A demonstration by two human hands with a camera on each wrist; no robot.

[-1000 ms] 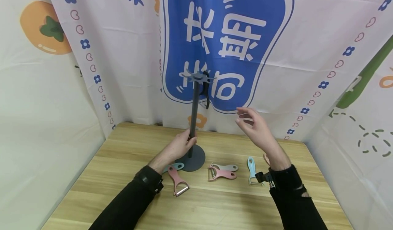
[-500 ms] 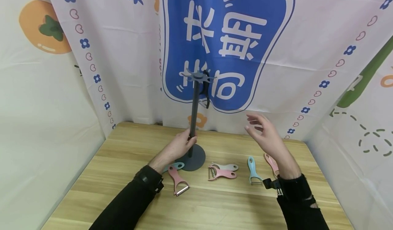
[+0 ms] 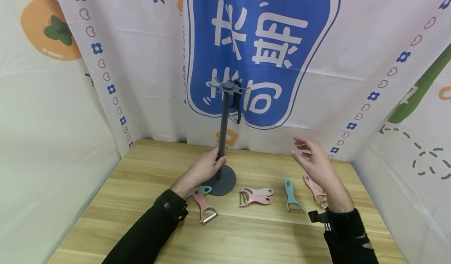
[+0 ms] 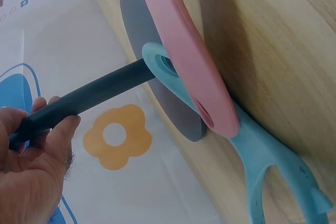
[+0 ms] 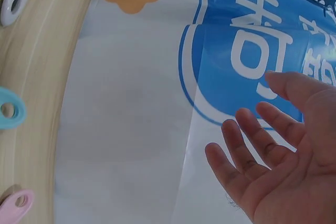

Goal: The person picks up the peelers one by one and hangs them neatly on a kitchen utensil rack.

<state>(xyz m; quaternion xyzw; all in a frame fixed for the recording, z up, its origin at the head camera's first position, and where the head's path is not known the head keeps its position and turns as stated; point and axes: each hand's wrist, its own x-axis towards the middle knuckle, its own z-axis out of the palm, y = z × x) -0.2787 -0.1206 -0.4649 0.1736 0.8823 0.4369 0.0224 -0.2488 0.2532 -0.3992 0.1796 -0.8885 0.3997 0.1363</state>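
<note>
1. Stand (image 3: 224, 119) upright on the tabletop (image 3: 232, 236), well toward the back edge, slightly left of midway between the side edges. Dark grey: round base (image 3: 226, 183) flat on the wood, slim pole, hook head on top. Patterned cloth (image 3: 363, 40) behind, with a blue panel and white characters.

2. Sleeves, both black, in from the front: left sleeve (image 3: 141, 225), right sleeve (image 3: 349, 244).

3. Left hand (image 3: 202, 169): closed round the lower pole, a little above the base. Thumb and curled fingers on the pole, clear in the left wrist view too.

4. Right hand (image 3: 317, 166): raised above the tabletop, toward the back right corner. Fingers parted and gently bent, thumb well away from them; holding nothing.

5. Peelers lying on the tabletop. Nearest the left edge, a teal peeler (image 3: 203, 190) with a pink peeler (image 3: 204, 206) across it, beside the left wrist; cannot tell whether the teal one touches the base. Just right of the base, a pale peeler (image 3: 263, 191) and a rose peeler (image 3: 260, 199) close together, handles toward the right edge. Farther right, a blue peeler (image 3: 290, 193), handle toward the back edge. Nearest the right edge, a light pink peeler (image 3: 311, 185), partly hidden by the right wrist.

6. Black tool (image 3: 237, 101) hanging from the hook head's right side.
</note>
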